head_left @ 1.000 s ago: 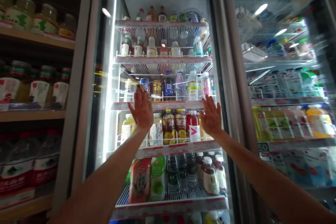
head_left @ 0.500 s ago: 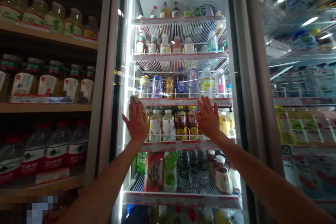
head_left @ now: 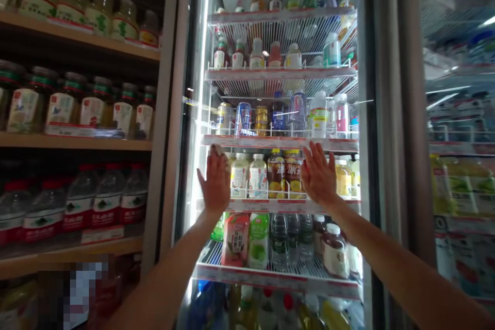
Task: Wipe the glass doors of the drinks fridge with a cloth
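Note:
My left hand (head_left: 215, 180) is raised, palm forward, with fingers stretched up and thumb apart, in front of the left side of a lit drinks cooler (head_left: 371, 165). A pale shape at its fingertips looks like a reflection in glass. My right hand (head_left: 319, 172) is held likewise on the right, fingers straight and spread. Neither holds anything; whether they touch the glass I cannot tell. Between them stand white-capped bottles (head_left: 258, 175) and brown drink bottles with yellow caps (head_left: 276, 174). Cans (head_left: 243, 119) line the shelf above. Below are a reddish bottle (head_left: 235, 240), a green bottle (head_left: 259, 242) and water bottles (head_left: 279, 242).
On the left, a wooden shelf (head_left: 77, 141) carries rows of jars (head_left: 126, 20) and red-capped water bottles (head_left: 107, 196). A metal door frame (head_left: 404, 113) runs along the right, with more bottles (head_left: 464, 180) behind glass beyond it. A pixelated patch covers the lower left.
The view has turned slightly left, so cooler and shelves sit further right. My hands have shifted right in the picture with them, still raised and spread.

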A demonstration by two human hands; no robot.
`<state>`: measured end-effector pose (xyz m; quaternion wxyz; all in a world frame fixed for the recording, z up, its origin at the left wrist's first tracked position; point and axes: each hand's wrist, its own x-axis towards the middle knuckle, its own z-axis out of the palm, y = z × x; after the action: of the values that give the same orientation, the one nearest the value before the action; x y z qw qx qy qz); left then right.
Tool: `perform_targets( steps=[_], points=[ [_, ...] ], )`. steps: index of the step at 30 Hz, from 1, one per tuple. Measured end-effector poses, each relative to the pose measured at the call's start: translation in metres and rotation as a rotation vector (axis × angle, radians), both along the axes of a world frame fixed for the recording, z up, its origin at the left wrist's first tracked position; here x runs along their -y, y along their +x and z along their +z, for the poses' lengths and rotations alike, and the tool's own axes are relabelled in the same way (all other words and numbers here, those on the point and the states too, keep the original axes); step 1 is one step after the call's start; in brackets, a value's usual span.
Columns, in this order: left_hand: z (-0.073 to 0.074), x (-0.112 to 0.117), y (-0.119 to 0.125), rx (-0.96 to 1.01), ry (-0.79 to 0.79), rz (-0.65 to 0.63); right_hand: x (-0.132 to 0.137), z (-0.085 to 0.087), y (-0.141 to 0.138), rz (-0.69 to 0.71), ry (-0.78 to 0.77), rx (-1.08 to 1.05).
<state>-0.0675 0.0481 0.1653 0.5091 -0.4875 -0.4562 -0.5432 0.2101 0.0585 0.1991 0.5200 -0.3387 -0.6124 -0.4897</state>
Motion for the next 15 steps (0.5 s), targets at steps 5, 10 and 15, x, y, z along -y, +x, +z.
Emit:
perform_targets(
  steps=[5, 10, 15],
  points=[
    [-0.017, -0.001, 0.063, -0.417, -0.103, -0.092, 0.005, -0.015, -0.027, 0.031, -0.020, 0.091],
    [-0.021, 0.006, -0.010, -0.088, -0.021, -0.016, 0.003, -0.023, 0.005, 0.013, -0.029, 0.046],
    [-0.030, 0.008, 0.017, -0.133, -0.017, -0.004, 0.007, -0.034, -0.008, 0.015, -0.058, 0.075]
  ],
)
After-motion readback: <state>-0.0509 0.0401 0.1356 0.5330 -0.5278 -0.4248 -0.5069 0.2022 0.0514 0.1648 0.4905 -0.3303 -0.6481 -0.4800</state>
